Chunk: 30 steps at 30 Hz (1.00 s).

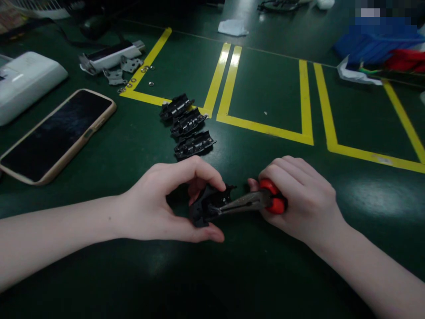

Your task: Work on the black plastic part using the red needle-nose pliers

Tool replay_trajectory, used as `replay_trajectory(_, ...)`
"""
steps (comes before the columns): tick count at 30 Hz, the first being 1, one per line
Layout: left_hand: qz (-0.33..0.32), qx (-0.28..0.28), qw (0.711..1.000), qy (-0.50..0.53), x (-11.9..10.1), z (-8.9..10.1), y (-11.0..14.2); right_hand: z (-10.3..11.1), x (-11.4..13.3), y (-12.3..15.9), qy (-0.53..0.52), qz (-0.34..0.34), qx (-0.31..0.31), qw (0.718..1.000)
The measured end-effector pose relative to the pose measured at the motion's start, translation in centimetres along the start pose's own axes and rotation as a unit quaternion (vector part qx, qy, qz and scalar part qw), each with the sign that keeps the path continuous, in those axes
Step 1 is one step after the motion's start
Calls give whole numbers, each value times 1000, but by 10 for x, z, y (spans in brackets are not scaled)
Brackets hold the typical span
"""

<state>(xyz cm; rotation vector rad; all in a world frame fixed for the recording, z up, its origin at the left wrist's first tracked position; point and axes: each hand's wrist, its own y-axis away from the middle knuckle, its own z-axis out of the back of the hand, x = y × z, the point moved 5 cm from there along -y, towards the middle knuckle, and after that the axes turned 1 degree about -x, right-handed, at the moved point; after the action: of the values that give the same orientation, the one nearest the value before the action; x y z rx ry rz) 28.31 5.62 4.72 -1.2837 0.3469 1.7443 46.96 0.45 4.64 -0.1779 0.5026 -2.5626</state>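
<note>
My left hand (166,201) pinches a small black plastic part (209,206) between thumb and fingers, low on the green table (265,79). My right hand (299,199) is closed round the red handles of a pair of pliers (252,201). The pliers' metal jaws reach left into the black part. Three more black parts (187,126) of the same kind lie in a row just beyond my hands.
A phone (56,135) in a tan case lies face up at the left, beside a white device (23,79). Metal brackets and small washers (129,73) sit near a yellow tape line (229,88). Blue and red items (381,44) are at the far right.
</note>
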Motion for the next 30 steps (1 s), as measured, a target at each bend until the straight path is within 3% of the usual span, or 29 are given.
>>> replay_trajectory(18,49,130,990,-34,8,-13,0,-3,0,-1,28,21,42,999)
replay_trajectory(24,35,150,987,-41,8,-15,0,-2,-2,1,38,28,47,998)
replay_trajectory(30,29,124,991,-31,6,-14,-2,-1,-3,0,35,23,44,998)
